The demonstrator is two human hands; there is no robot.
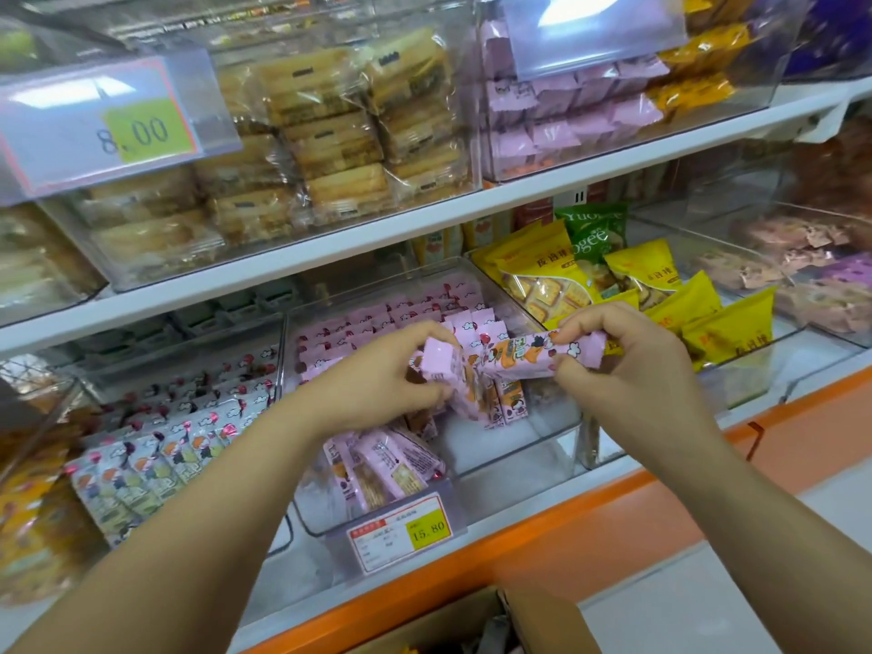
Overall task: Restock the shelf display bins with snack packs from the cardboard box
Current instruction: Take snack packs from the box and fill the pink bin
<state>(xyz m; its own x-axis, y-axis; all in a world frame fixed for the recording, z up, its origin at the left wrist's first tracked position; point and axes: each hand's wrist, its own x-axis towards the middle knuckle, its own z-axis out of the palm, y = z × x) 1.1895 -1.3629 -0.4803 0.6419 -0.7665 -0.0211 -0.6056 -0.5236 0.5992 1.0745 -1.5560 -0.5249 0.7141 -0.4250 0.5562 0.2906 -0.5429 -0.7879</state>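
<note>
1. Left of my left fingers, white snack packs [155,446] stand in rows.
2. My left hand [377,377] has its fingers curled tight around a bunch of pink packs [460,387] (print blurred), over the clear bin [533,441].
3. My right hand [627,365] pinches a single pink pack [528,354], lying crosswise between both sets of fingers.
4. Right of those fingers sit yellow bags [708,318].
5. The cardboard box [542,620] is below my wrists.

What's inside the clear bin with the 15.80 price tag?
Pink snack packs: rows standing at the back, some lying loose near the front. Left hand and right hand grip more above it, covering the middle.
</note>
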